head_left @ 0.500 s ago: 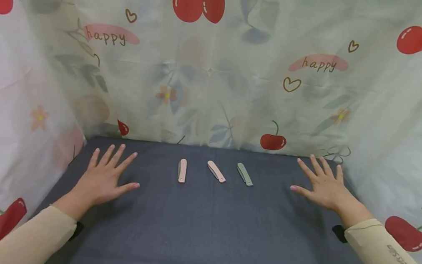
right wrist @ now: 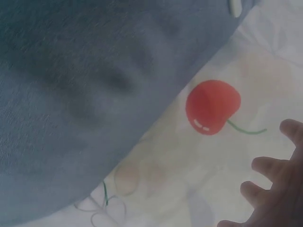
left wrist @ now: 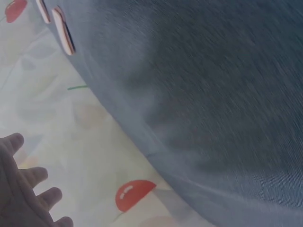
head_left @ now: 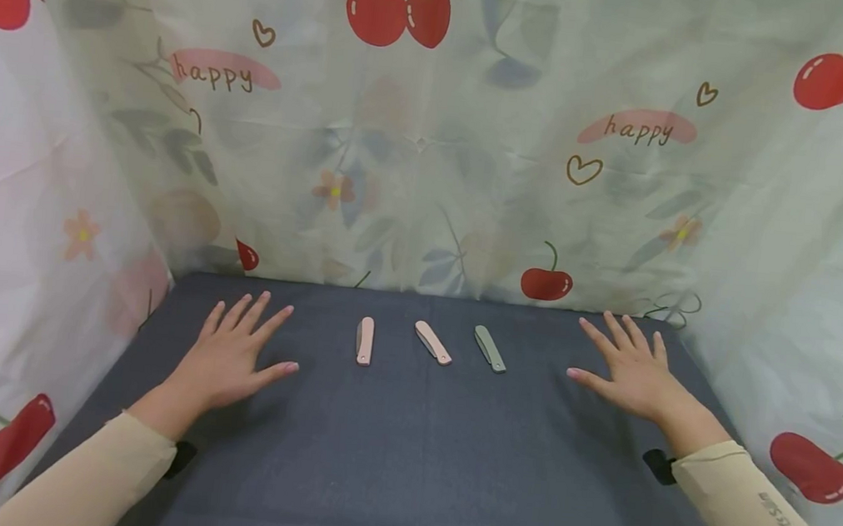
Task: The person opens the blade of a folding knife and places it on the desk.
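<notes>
On my head feed, the left hand (head_left: 228,363) and the right hand (head_left: 640,385) are well apart, one at each side of the dark table (head_left: 389,461). Both are palm down with fingers spread and thumbs pointing inward; neither holds anything. Shadows fall on the table beneath them.

Between the hands, toward the table's far edge, I see three slim tools in a loose row, none touching another. The left pink tool (head_left: 365,342) lies almost straight away from the person and is nearest the left hand. The middle pink tool (head_left: 433,343) slants, its far end to the left. The green tool (head_left: 490,349) slants the same way, more steeply, and is nearest the right hand.

Beige sleeves (head_left: 754,509) cover both forearms, with a black piece showing under each wrist. Behind the table hangs a pale curtain (head_left: 417,146) printed with cherries, hearts and "happy".

My left wrist feed catches two tools in its upper left corner. My right wrist feed gets just the end of one; which one I cannot tell from that view.
</notes>
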`<state>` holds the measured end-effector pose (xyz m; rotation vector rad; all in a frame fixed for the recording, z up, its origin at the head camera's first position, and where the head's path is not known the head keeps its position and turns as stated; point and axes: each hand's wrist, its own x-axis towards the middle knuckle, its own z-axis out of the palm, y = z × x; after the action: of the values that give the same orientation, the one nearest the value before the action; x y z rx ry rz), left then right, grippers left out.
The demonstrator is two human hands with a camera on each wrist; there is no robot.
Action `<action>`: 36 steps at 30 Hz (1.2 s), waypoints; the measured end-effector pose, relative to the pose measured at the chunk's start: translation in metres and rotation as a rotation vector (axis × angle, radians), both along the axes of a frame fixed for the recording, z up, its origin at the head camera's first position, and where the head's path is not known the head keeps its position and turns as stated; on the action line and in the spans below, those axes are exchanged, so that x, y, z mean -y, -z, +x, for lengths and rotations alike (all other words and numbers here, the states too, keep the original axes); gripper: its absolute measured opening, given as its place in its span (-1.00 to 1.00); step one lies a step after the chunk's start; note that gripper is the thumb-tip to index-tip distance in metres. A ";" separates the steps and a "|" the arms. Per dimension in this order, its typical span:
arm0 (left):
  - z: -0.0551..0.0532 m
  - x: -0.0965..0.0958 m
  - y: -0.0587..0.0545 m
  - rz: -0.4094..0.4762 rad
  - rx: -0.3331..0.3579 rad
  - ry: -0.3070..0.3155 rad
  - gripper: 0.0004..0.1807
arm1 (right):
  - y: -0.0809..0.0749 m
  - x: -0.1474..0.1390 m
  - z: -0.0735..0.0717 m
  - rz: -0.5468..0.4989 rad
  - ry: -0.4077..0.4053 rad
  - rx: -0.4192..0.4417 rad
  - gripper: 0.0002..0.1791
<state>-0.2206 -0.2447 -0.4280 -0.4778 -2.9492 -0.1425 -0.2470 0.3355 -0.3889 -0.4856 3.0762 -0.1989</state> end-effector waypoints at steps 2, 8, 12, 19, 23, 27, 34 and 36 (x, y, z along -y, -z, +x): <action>0.000 -0.004 0.000 0.020 -0.003 0.005 0.01 | 0.000 0.003 0.000 -0.009 -0.007 -0.010 0.01; -0.002 -0.015 0.004 0.064 -0.009 0.022 -0.03 | 0.004 0.012 -0.003 -0.044 -0.019 -0.025 -0.01; -0.004 -0.022 0.007 0.086 -0.008 0.022 -0.05 | 0.007 0.018 -0.005 -0.065 -0.022 -0.028 -0.03; -0.007 -0.036 0.010 0.134 0.000 0.024 -0.08 | 0.008 0.032 -0.007 -0.107 -0.038 -0.041 -0.07; -0.011 -0.046 0.013 0.157 -0.004 0.027 -0.10 | 0.010 0.040 -0.010 -0.130 -0.042 -0.046 -0.09; -0.014 -0.056 0.013 0.179 -0.009 0.035 -0.11 | 0.013 0.046 -0.013 -0.153 -0.046 -0.045 -0.11; -0.020 -0.071 0.011 0.233 -0.009 0.033 -0.20 | 0.017 0.058 -0.019 -0.182 -0.057 -0.063 -0.16; -0.022 -0.076 0.010 0.245 -0.010 0.035 -0.24 | 0.019 0.061 -0.021 -0.195 -0.062 -0.069 -0.18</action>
<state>-0.2429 -0.1689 -0.4383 -0.4918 -2.8604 -0.4965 -0.2681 0.2750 -0.4076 -0.6064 3.1181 -0.4944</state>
